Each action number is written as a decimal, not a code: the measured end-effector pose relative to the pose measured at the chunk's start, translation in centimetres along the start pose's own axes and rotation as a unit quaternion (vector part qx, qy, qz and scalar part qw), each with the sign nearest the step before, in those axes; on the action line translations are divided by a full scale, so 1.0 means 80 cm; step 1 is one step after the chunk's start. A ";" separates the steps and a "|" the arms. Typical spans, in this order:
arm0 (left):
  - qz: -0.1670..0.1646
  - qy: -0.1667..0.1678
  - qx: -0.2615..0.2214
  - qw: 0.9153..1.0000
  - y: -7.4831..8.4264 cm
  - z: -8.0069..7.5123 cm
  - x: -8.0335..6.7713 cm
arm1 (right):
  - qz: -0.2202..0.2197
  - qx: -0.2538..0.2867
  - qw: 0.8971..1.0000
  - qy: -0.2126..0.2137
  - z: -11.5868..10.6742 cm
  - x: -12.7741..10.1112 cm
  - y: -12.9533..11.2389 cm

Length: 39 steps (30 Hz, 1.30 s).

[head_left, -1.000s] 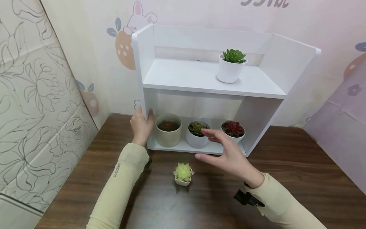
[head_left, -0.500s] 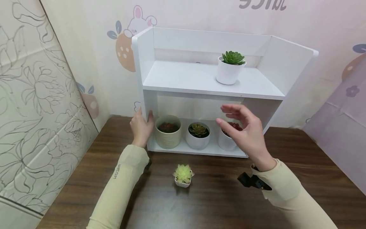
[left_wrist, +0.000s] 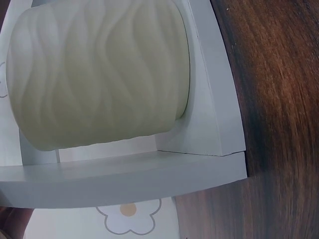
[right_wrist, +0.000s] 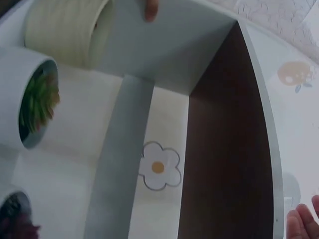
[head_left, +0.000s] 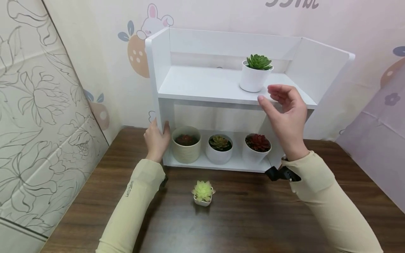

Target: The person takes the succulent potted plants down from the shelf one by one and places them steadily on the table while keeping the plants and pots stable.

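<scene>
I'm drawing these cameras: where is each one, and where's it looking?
Head: on the head, facing forward and down at the white shelf; left hand and right hand show.
Left wrist: worn there, facing the cream pot; perhaps some hand, lower left.
Right wrist: worn there, facing the shelf's lower level; fingertips lower right, one up top.
Both wrist views share the cream pot.

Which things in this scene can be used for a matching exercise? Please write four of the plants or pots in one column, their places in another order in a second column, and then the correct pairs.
Things
1. dark green plant
2. dark red plant
3. pale yellow-green plant
4. cream pot

Places
A. on the wooden table, in front of the white shelf
B. lower level, left end of the row
C. upper level
D. lower level, right end of the row

Pairs: 1-C, 2-D, 3-A, 4-B
</scene>
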State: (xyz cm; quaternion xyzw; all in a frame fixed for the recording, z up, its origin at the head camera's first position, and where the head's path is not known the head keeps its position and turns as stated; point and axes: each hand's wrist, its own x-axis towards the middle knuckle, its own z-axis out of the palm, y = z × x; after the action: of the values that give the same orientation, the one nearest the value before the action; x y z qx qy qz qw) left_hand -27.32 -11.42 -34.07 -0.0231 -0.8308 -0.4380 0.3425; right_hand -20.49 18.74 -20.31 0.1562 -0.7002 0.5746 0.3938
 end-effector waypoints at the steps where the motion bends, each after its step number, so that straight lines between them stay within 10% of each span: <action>1: 0.001 0.001 0.001 1.000 0.000 0.000 0.000 | 0.005 -0.007 1.000 0.001 0.000 0.005 0.000; 10: 0.000 0.005 0.000 1.000 -0.001 0.001 0.000 | 0.083 -0.122 0.988 -0.035 0.001 0.040 -0.004; 22: -0.006 0.004 0.002 1.000 0.002 0.000 -0.002 | 0.189 -0.237 0.944 -0.133 0.008 0.068 -0.015; 39: -0.007 0.003 0.004 1.000 0.000 0.000 -0.004 | 0.200 -0.280 0.927 -0.148 0.025 0.078 -0.008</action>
State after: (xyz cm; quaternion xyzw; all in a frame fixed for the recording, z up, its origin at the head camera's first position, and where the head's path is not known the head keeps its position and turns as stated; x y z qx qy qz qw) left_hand -27.04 -11.34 -34.27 -0.0142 -0.8318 -0.4371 0.3419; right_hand -24.76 18.14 -15.37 -0.0204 -0.8997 0.3924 0.1901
